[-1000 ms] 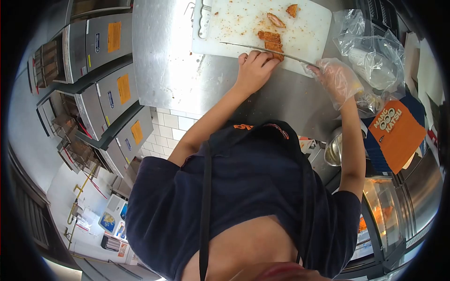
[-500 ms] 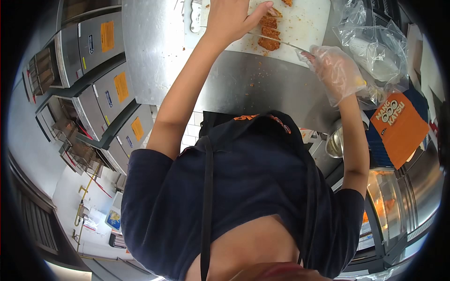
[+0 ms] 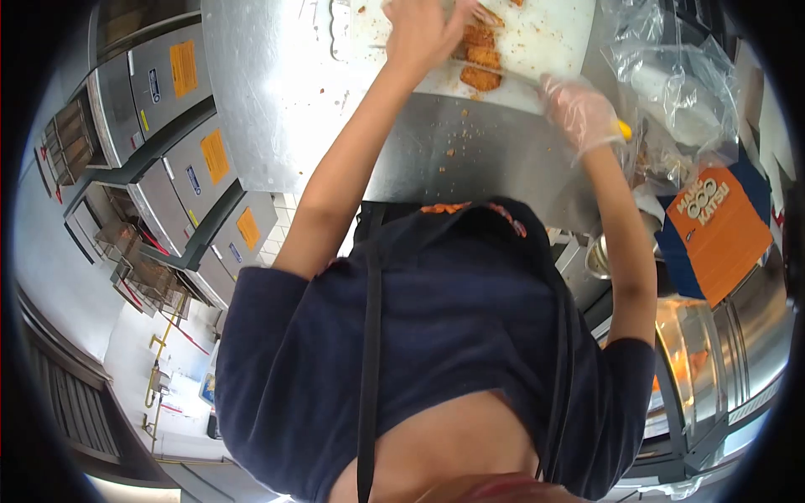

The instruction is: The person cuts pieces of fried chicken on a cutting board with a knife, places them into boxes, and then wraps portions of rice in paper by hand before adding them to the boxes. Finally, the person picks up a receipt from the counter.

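My right hand, in a clear plastic glove, is closed round a knife whose yellow handle end shows behind it. The blurred blade runs left across the sliced, breaded food and under my left wrist. Several brown pieces lie in a column on the white cutting board. Bare and slightly blurred, my left hand is over the board just left of the pieces, thumb spread towards them. Some of its fingers are cut off by the top edge.
Crumbs dot the steel counter in front of the board. Clear plastic bags lie to the right, above an orange and navy box. A metal bowl is below the counter edge. Fryer-like units and wire baskets stand at left.
My right hand has shifted slightly left and up with the knife, uncovering more of the yellow handle end. My left hand has turned a little, and its thumb has moved left.
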The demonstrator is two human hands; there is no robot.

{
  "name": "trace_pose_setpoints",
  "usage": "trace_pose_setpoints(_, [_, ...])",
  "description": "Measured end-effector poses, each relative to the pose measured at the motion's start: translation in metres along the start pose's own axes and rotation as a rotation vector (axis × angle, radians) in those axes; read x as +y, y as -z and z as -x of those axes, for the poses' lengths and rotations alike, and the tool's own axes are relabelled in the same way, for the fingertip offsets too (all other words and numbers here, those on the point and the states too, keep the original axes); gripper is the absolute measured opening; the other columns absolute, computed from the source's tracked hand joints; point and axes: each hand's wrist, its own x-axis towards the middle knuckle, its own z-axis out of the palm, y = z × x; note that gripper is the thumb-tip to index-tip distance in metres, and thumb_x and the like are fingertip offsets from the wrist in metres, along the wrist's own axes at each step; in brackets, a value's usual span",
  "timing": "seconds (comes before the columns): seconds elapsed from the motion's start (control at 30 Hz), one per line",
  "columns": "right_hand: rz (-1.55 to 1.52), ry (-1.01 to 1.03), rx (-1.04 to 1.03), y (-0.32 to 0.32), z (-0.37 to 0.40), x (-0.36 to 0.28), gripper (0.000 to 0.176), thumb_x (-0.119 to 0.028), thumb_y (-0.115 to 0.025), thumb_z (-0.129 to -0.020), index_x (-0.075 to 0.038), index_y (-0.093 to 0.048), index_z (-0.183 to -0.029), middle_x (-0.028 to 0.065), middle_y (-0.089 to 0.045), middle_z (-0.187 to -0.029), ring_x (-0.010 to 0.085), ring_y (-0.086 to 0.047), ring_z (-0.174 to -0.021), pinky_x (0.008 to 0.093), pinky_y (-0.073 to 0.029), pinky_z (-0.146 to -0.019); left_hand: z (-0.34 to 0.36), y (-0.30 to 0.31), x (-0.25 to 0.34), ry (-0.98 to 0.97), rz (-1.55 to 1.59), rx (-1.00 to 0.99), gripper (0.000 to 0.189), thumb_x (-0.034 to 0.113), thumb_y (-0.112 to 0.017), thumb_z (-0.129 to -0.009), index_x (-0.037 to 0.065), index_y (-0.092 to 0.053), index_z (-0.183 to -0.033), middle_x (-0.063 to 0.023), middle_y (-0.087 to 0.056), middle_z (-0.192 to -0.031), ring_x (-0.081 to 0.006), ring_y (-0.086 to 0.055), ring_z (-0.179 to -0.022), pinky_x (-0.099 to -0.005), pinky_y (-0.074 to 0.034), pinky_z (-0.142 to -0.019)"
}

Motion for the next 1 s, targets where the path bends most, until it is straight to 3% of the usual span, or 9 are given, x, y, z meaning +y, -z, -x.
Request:
trace_pose_setpoints(0.1, [-0.095,0.082,0.228,-0.018,-0.004,0.009,0.02,-0.028,-0.047,-0.089,-0.012,-0.059,-0.088,0.0081,-0.064,-0.07,0.0243,-0.062,-0.064,0.0353,-0.049,-0.056,-0.002,-0.004,-0.006,-0.078,0.008,0.05,0.038,0.021,-0.056,-0.081,0.001,-0.046,-0.111,-0.0187,-0.046,-0.101,-0.0347,-0.044,-0.097,-0.0463,-0.033,-0.082])
trace_pose_setpoints(0.23, [-0.138,0.088,0.304,-0.051,-0.017,0.019,0.023,-0.03,-0.047,-0.089,-0.01,-0.058,-0.086,0.0089,-0.062,-0.068,0.0252,-0.061,-0.062,0.0363,-0.048,-0.055,0.002,-0.008,-0.01,-0.049,0.015,0.067,0.037,0.021,-0.056,-0.081,0.001,-0.046,-0.111,-0.018,-0.047,-0.1,-0.0342,-0.044,-0.095,-0.0453,-0.033,-0.082])
trace_pose_setpoints(0.43, [-0.15,0.044,0.271,-0.03,-0.012,0.011,0.031,-0.035,-0.046,-0.09,-0.008,-0.059,-0.083,0.0095,-0.061,-0.065,0.0261,-0.061,-0.065,0.0383,-0.048,-0.055,0.0,-0.008,-0.008,-0.045,0.04,0.099,0.034,0.021,-0.053,-0.084,0.001,-0.047,-0.111,-0.0173,-0.047,-0.099,-0.0321,-0.045,-0.093,-0.0441,-0.033,-0.081])
trace_pose_setpoints(0.63, [-0.103,0.07,0.537,-0.02,0.008,0.006,0.029,-0.037,-0.049,-0.089,-0.011,-0.058,-0.079,0.0091,-0.059,-0.063,0.0259,-0.06,-0.064,0.04,-0.047,-0.054,-0.003,0.023,0.0,-0.15,0.069,0.207,0.033,0.02,-0.054,-0.084,0.0,-0.048,-0.11,-0.0159,-0.048,-0.097,-0.0301,-0.045,-0.09,-0.0414,-0.033,-0.081])
trace_pose_setpoints(0.7, [-0.624,0.002,0.484,-0.025,0.015,0.001,0.025,-0.035,-0.05,-0.088,-0.012,-0.058,-0.08,0.0089,-0.059,-0.066,0.0259,-0.059,-0.067,0.04,-0.046,-0.055,-0.001,0.039,0.009,-0.174,0.065,0.214,0.034,0.019,-0.055,-0.084,-0.001,-0.048,-0.11,-0.0158,-0.048,-0.097,-0.0297,-0.045,-0.09,-0.0413,-0.033,-0.081])
trace_pose_setpoints(0.83, [-0.344,0.022,0.446,0.002,0.036,-0.007,0.023,-0.031,-0.052,-0.086,-0.011,-0.057,-0.079,0.0096,-0.059,-0.068,0.0272,-0.058,-0.066,0.0398,-0.045,-0.057,0.006,0.054,0.02,-0.26,0.035,0.228,0.033,0.018,-0.055,-0.083,-0.001,-0.048,-0.109,-0.0165,-0.049,-0.099,-0.0299,-0.045,-0.092,-0.0413,-0.033,-0.083])
trace_pose_setpoints(0.9, [-1.256,-0.04,0.512,-0.024,0.039,-0.011,0.021,-0.031,-0.053,-0.085,-0.01,-0.058,-0.081,0.0101,-0.059,-0.069,0.0278,-0.057,-0.067,0.0399,-0.045,-0.058,0.011,0.053,0.019,-0.287,-0.004,0.226,0.033,0.019,-0.056,-0.083,-0.001,-0.048,-0.109,-0.0168,-0.049,-0.099,-0.0304,-0.045,-0.093,-0.0413,-0.033,-0.083])
trace_pose_setpoints(0.93, [-1.258,-0.04,0.512,-0.023,0.042,-0.011,0.021,-0.031,-0.053,-0.085,-0.01,-0.058,-0.081,0.0101,-0.059,-0.069,0.0278,-0.057,-0.067,0.0399,-0.045,-0.058,0.013,0.051,0.018,-0.267,0.028,0.231,0.034,0.019,-0.057,-0.083,-0.001,-0.048,-0.109,-0.0171,-0.049,-0.1,-0.0309,-0.045,-0.094,-0.0415,-0.032,-0.084])
trace_pose_setpoints(1.0, [-0.467,-0.044,0.321,0.01,0.052,-0.017,0.023,-0.033,-0.052,-0.085,-0.011,-0.059,-0.084,0.0105,-0.06,-0.071,0.0282,-0.057,-0.068,0.0399,-0.045,-0.06,0.018,0.045,0.017,-0.247,0.061,0.234,0.035,0.019,-0.058,-0.082,-0.001,-0.048,-0.109,-0.0174,-0.05,-0.101,-0.0315,-0.045,-0.096,-0.0417,-0.032,-0.084])
